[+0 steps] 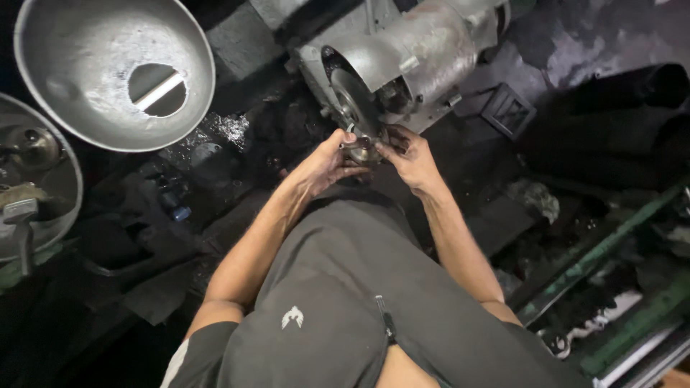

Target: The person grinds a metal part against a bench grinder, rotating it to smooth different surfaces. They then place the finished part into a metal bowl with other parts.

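A grey metal machine housing (424, 50) lies on the dark floor ahead of me, with a round metal disc (351, 100) at its near end. Just below the disc sits a small round metal part (364, 147). My left hand (323, 164) grips that part from the left, thumb on its top. From the right, my right hand (411, 159) pinches the same part with its fingertips. Both forearms reach forward over my grey shirt.
A large dented metal bowl (79, 65) with a hole in its bottom stands at the upper left. A second round pan (65, 187) with tools in it is at the left edge. Green metal bars (611, 244) run along the right. Dark greasy rags and scraps cover the floor.
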The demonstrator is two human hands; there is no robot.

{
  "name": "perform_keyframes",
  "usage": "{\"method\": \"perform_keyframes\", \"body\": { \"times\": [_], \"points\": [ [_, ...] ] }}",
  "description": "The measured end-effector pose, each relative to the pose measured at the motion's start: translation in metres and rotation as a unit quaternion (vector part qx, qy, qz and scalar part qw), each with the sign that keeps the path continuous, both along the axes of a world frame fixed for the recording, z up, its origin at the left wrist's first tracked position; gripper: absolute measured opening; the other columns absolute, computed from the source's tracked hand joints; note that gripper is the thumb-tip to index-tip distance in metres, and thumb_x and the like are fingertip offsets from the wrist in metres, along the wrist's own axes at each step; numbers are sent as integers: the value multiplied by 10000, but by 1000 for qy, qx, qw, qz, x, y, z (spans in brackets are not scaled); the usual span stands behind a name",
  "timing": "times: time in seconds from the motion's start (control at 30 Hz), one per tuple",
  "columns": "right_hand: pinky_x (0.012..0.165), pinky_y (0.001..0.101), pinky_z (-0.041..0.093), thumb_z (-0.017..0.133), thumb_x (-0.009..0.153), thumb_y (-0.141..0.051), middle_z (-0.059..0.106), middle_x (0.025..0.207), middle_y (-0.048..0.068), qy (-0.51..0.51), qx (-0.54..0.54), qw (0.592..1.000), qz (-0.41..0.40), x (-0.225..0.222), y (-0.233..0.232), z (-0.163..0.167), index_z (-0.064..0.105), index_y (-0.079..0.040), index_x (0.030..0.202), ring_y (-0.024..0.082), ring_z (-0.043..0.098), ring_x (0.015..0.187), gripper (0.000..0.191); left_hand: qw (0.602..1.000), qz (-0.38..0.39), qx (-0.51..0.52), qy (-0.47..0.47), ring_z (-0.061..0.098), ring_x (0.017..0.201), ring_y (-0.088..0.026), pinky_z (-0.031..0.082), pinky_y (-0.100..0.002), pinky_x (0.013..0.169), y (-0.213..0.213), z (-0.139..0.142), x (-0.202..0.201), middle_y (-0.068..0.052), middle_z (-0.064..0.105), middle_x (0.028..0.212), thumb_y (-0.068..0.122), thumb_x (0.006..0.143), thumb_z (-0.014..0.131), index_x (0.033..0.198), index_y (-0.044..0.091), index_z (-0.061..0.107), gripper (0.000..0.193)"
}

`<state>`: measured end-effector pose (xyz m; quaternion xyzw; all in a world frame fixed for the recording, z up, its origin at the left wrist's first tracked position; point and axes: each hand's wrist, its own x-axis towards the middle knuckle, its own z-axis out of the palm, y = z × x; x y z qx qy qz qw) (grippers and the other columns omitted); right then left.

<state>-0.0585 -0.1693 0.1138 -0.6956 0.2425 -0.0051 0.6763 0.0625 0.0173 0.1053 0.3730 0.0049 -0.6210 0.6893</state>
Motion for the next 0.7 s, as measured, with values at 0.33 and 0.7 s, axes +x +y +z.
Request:
{"method": "perform_keyframes", "body": {
  "times": [0.33,0.7],
  "points": [
    [945,334,561,702,926,-1,711,1191,156,-8,22,999,-27,-1,15,-4,592,97,1301,206,677,1095,403,1000,18,21,-2,658,1191,-236,510,-477,1069,8,-6,-6,-84,690,1260,441,922,555,1294,117,592,494],
    [943,316,550,701,909,1,702,1192,125,7,23,997,-77,-2,29,-12,576,67,1295,180,678,1096,411,1000,4,17,-21,635,1203,-212,485,-436,1085,16,-6,-5,-36,681,1278,413,936,579,1303,133,599,463]
  ]
}}
